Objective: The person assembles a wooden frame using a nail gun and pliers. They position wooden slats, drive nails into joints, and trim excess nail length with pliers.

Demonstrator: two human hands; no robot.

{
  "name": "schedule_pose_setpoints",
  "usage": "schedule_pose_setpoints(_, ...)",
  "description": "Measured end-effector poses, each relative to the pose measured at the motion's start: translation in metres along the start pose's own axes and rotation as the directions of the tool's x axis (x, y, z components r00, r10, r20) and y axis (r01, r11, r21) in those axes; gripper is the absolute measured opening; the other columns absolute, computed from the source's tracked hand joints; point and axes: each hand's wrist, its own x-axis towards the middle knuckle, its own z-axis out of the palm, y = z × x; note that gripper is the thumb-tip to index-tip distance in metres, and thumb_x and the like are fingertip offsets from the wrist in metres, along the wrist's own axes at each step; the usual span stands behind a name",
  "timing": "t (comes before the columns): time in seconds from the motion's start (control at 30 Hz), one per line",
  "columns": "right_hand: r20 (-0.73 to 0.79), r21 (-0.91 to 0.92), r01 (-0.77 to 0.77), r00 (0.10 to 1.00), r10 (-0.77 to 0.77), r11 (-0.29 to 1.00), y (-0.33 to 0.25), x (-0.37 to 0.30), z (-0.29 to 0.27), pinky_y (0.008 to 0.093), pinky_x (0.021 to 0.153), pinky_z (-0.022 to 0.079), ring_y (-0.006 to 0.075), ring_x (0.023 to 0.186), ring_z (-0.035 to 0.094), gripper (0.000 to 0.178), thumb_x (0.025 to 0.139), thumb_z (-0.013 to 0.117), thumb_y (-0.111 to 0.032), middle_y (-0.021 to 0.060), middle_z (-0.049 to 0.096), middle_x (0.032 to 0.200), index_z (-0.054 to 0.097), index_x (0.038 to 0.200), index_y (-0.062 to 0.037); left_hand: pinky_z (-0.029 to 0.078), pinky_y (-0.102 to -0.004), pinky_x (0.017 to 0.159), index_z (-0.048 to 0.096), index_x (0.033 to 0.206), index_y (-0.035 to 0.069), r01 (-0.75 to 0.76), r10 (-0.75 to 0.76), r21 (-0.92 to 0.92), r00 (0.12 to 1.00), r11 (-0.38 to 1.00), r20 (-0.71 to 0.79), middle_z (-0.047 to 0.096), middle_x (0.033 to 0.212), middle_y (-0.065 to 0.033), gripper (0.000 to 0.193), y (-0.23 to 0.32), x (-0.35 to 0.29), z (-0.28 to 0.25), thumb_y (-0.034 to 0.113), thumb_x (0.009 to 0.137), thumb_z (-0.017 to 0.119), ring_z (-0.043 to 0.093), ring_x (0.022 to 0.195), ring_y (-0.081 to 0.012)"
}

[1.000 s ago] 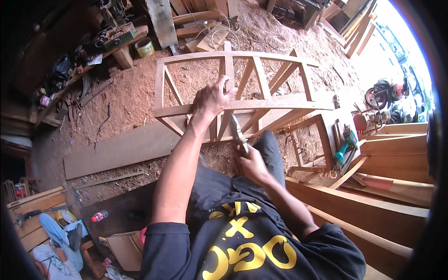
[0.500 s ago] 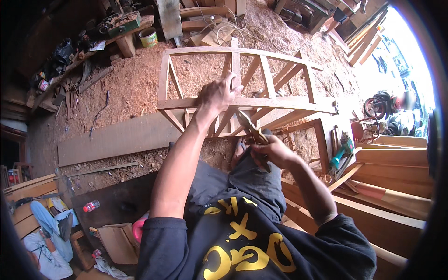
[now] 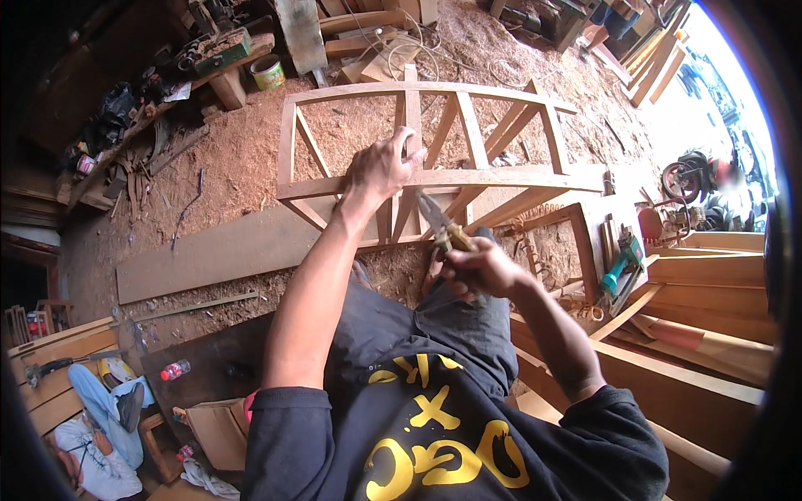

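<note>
While the left hand clamps the frame, the right hand, wrapped round a tool, has risen, slanting it more.

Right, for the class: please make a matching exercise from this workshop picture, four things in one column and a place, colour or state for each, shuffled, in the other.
Things
1. left hand
2. right hand
3. power tool
4. bottle

Descriptions
A. lying at the lower left of the picture
B. closed around a metal hand tool
C. teal-green, at the right of the picture
D. on the wooden frame

Right pairs: 1-D, 2-B, 3-C, 4-A
</note>
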Motion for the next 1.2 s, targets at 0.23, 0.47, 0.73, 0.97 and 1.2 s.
schedule_pose_setpoints(0.23,0.331,0.275,-0.166,0.941,0.069,0.947,-0.016,0.002,-0.041,0.0317,0.040,0.048,0.0235,0.056,0.060,0.034,0.096,0.057,-0.016,0.0159,0.059,0.084,0.047,0.122,0.0029,0.054,-0.0460,0.050,0.052,0.122,0.014,-0.019,0.019,-0.015,1.000,1.000,-0.015,0.068,0.069,-0.0188,0.038,0.001,-0.001,0.003,0.042,0.097,0.057,0.069,0.060,-0.0346)
schedule_pose_setpoints(0.47,-0.004,-0.969,-0.157,0.783,-0.622,-0.190,-0.004,0.018,-0.017,0.0487,0.068,0.054,0.0433,0.079,0.066,0.033,0.086,0.058,-0.008,0.0233,0.063,0.093,0.049,0.116,0.0003,0.056,-0.0472,0.056,0.053,0.119,0.014,0.045,-0.044,-0.051,0.999,0.998,0.029,0.070,0.074,-0.0194,0.034,-0.004,-0.001,0.005,0.039,0.097,0.057,0.071,0.065,-0.0371)
schedule_pose_setpoints(0.73,0.200,0.037,-0.152,0.969,0.141,0.988,-0.030,-0.001,-0.026,0.0377,0.049,0.054,0.0223,0.063,0.063,0.029,0.095,0.057,-0.011,0.0131,0.059,0.078,0.050,0.120,0.0024,0.056,-0.0482,0.059,0.054,0.118,0.013,-0.005,0.004,-0.020,1.000,1.000,-0.020,0.071,0.078,-0.0208,0.035,-0.002,-0.002,0.000,0.040,0.097,0.057,0.071,0.071,-0.0385)
schedule_pose_setpoints(0.97,0.346,0.272,0.212,0.888,-0.301,0.939,-0.056,-0.033,-0.072,0.0369,0.034,0.049,0.0273,0.050,0.060,0.038,0.094,0.061,-0.017,0.0189,0.058,0.081,0.047,0.118,0.0091,0.056,-0.0464,0.060,0.055,0.118,0.014,-0.025,0.024,-0.033,1.000,0.999,-0.019,0.071,0.081,-0.0195,0.033,0.010,0.000,-0.002,0.038,0.095,0.059,0.071,0.072,-0.0373)
schedule_pose_setpoints(1.2,-0.297,-0.471,0.120,0.911,-0.286,0.874,0.030,-0.095,-0.073,0.0307,0.076,0.054,0.0138,0.088,0.064,0.032,0.097,0.064,-0.022,0.0075,0.068,0.100,0.059,0.123,-0.0036,0.052,-0.0414,0.068,0.065,0.110,0.005,-0.193,0.174,-0.051,0.953,0.980,-0.249,0.069,0.092,-0.0173,0.030,-0.010,-0.002,0.020,0.027,0.090,0.070,0.068,0.084,-0.0363)
